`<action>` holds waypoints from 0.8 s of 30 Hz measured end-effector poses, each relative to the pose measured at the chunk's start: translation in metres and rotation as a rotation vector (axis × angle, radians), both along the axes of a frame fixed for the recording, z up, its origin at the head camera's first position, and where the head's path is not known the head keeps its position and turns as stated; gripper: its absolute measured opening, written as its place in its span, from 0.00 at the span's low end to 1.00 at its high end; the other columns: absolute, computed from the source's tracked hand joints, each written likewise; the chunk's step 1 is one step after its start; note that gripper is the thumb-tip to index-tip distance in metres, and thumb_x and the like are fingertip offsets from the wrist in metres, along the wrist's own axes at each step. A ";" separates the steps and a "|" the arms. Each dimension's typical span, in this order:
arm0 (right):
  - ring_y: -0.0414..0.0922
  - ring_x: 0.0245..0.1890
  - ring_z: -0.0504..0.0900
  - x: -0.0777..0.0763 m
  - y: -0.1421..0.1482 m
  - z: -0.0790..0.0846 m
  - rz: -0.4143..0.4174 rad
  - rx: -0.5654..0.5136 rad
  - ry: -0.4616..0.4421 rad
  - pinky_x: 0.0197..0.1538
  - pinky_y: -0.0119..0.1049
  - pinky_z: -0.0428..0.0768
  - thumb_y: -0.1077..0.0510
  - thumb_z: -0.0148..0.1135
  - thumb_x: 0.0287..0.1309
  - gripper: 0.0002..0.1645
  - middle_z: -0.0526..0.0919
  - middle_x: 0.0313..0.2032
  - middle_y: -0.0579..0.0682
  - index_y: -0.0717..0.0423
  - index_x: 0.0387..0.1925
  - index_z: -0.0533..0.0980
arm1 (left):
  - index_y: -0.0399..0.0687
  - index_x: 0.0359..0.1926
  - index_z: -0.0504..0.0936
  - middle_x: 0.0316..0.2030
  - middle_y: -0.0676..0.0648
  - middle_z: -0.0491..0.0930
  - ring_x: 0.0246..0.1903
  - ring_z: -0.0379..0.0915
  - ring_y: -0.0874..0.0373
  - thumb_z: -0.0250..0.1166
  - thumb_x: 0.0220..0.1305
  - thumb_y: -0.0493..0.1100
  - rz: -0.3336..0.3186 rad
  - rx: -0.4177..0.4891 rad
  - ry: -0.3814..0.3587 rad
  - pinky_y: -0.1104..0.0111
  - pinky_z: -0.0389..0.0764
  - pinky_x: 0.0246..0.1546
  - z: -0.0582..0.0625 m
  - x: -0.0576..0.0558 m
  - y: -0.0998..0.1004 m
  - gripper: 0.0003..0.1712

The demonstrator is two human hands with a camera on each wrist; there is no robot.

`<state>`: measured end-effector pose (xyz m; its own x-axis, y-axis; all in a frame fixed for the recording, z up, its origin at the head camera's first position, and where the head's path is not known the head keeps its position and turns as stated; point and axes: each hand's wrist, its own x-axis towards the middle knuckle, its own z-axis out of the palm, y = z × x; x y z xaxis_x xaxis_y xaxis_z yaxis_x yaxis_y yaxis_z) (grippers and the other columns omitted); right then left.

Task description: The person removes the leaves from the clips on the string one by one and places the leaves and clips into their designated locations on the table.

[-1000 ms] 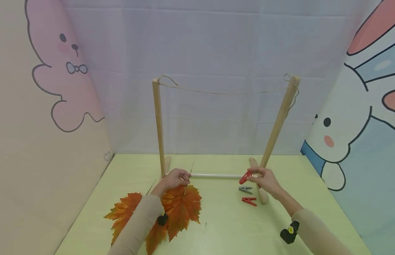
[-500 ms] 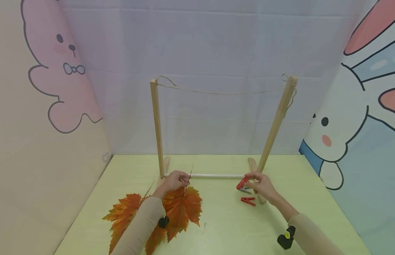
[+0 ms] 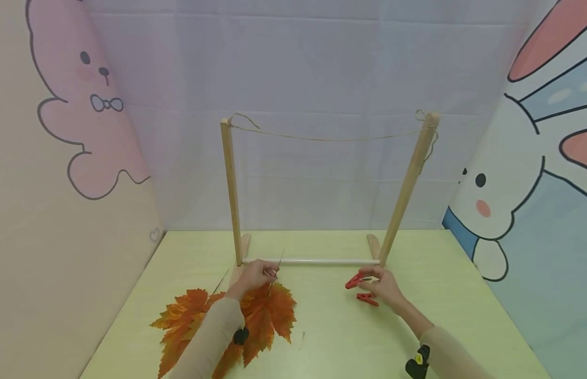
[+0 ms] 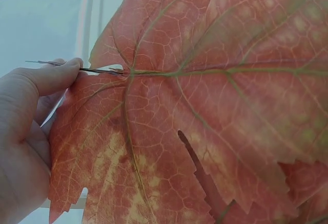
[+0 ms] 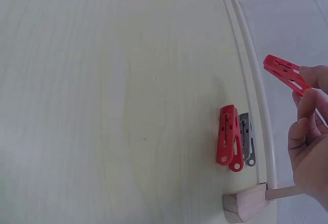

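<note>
My left hand (image 3: pixel 256 275) pinches the thin stem of an orange-red artificial maple leaf (image 3: pixel 273 313) between thumb and fingers. In the left wrist view that leaf (image 4: pixel 169 101) fills most of the picture, its dark stem (image 4: pixel 102 71) running out past my thumb. On the right, my right hand (image 3: pixel 382 285) pinches a red clothespin (image 3: pixel 353 280) by its handle ends, its nose pointing left. Below it on the table lies another red clothespin (image 3: pixel 366 299). The right wrist view shows a grey clothespin (image 5: pixel 247 139) lying beside that red one; in the head view it is mostly hidden.
Behind my hands stands a wooden frame with a left post (image 3: pixel 231 195), a right post (image 3: pixel 407 195) and a white crossbar (image 3: pixel 317 261). A string (image 3: pixel 322 139) hangs slack between the post tops. Another maple leaf (image 3: pixel 182 318) lies left, partly under my left sleeve.
My right hand has moved left and down with the red clothespin, now in front of the grey one. My left hand has lowered slightly with the leaf stem still pinched.
</note>
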<state>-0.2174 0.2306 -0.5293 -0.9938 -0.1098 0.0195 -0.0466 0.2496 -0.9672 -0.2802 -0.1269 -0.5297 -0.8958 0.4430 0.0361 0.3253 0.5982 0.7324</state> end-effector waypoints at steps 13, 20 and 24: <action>0.39 0.30 0.81 -0.003 -0.011 -0.030 -0.100 0.044 0.020 0.27 0.27 0.76 0.68 0.66 0.45 0.17 0.80 0.39 0.63 0.69 0.40 0.75 | 0.34 0.41 0.82 0.29 0.47 0.82 0.30 0.77 0.57 0.65 0.52 0.31 -0.039 -0.032 -0.006 0.70 0.77 0.28 -0.014 0.002 0.001 0.12; 0.35 0.12 0.67 -0.001 -0.016 -0.036 -0.072 0.086 -0.012 0.16 0.27 0.67 0.68 0.63 0.48 0.17 0.80 0.39 0.63 0.68 0.42 0.74 | 0.34 0.39 0.83 0.28 0.47 0.83 0.31 0.78 0.55 0.66 0.51 0.32 -0.038 -0.069 0.000 0.67 0.78 0.31 -0.013 0.004 0.002 0.12; 0.36 0.09 0.63 0.000 -0.018 -0.039 -0.085 0.122 0.014 0.14 0.27 0.65 0.67 0.65 0.47 0.18 0.79 0.41 0.64 0.68 0.42 0.75 | 0.34 0.39 0.83 0.28 0.47 0.83 0.30 0.78 0.55 0.66 0.50 0.32 -0.041 -0.071 -0.008 0.67 0.78 0.31 -0.011 0.007 0.002 0.12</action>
